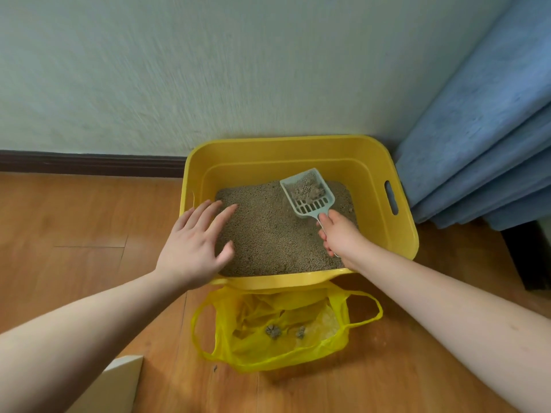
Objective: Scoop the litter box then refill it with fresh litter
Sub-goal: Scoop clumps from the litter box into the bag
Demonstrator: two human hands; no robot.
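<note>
A yellow litter box [399, 234] sits on the wooden floor [74, 219] against the far wall [179, 70], with tan litter [268, 234] spread across its bottom. The right hand [338, 234] is wrapped around the handle of a pale slotted scoop [308, 193], whose head is raised over the far right part of the litter and carries a grey clump with some loose grains. The left hand [193, 248] is spread wide and flat, holding nothing, over the box's near left corner, its fingers reaching above the litter. Just near of the box, touching its front rim, a yellow plastic bag [283, 350] lies open on the floor with two small grey clumps [272, 331] inside. Folded blue cloth [477, 144] hangs to the right of the box. A pale box corner [119, 380] shows at the near left.
</note>
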